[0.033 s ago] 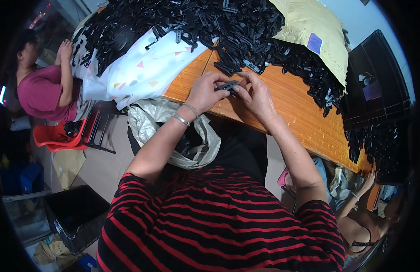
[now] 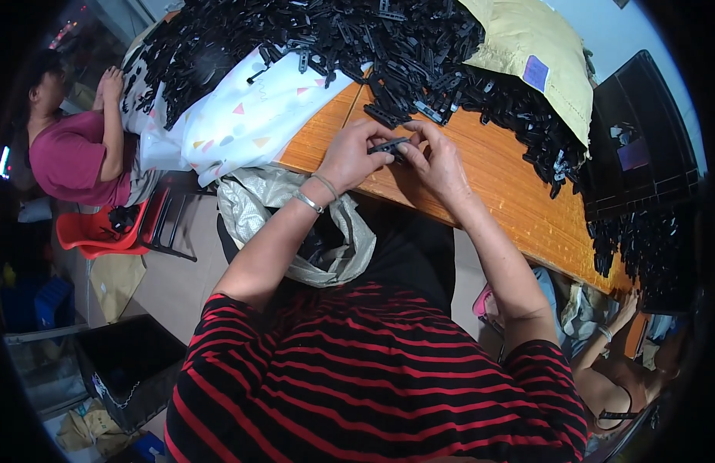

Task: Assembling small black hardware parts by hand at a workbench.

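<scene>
My left hand [image 2: 348, 157] and my right hand [image 2: 441, 163] meet over the near edge of the wooden table [image 2: 496, 201]. Between them is a small, long black plastic piece [image 2: 386, 147], pinched at one end by each hand's thumb and fingers. Its finer shape is partly covered by the fingertips. Just beyond my fingers, a slotted black piece [image 2: 384, 116] lies on the tabletop at the front of a large heap of similar black plastic pieces [image 2: 357, 46].
A patterned white plastic sheet [image 2: 234, 123] hangs over the table's left side. Below the edge, a woven sack [image 2: 350, 255] stands open. A tan paper sack [image 2: 543, 46] lies across the heap at right. Other people sit left [image 2: 79, 158] and lower right [image 2: 616, 378]; a black crate [image 2: 130, 370] is at lower left.
The black plastic piece has turned slightly between my fingertips, showing less of its holed face. Both hands stay in nearly the same place.
</scene>
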### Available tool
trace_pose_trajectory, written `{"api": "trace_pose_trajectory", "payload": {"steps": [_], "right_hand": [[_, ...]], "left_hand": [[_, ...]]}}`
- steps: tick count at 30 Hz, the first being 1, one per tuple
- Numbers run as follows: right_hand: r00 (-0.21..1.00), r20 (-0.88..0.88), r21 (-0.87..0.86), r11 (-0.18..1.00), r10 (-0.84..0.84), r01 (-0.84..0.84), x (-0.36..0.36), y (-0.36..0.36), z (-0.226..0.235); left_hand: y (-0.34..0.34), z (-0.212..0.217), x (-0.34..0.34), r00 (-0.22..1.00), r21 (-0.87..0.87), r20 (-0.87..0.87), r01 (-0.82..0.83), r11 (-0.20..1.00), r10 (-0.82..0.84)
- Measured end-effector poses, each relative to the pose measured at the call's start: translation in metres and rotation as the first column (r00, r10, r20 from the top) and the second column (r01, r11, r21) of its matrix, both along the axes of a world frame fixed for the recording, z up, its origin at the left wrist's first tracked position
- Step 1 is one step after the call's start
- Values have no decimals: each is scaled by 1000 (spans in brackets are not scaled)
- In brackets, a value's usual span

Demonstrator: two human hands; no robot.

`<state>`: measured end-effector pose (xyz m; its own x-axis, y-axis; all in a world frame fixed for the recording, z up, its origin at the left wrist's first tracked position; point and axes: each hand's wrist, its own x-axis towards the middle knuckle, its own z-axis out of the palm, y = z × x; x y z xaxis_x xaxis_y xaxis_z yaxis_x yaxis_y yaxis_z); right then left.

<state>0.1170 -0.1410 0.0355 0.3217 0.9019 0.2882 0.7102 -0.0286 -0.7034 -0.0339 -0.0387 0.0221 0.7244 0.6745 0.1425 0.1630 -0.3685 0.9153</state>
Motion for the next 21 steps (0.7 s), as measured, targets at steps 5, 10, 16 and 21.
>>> {"api": "trace_pose_trajectory", "payload": {"steps": [5,10,16,21], "right_hand": [[896,-443,-9,1000,15,-22,16,-1,-10],[727,-671,-170,985,-147,42,11,-12,-10],[756,-628,-240,970,-183,36,7,-13,-14],[760,-614,-282,958,-214,42,7,-10,-15]], "left_hand": [[6,6,10,980,-29,179,89,996,-82],[7,5,7,984,-515,166,136,846,-57],[5,-8,20,992,-447,124,23,894,36],[8,-20,25,997,-293,66,-28,956,49]]}}
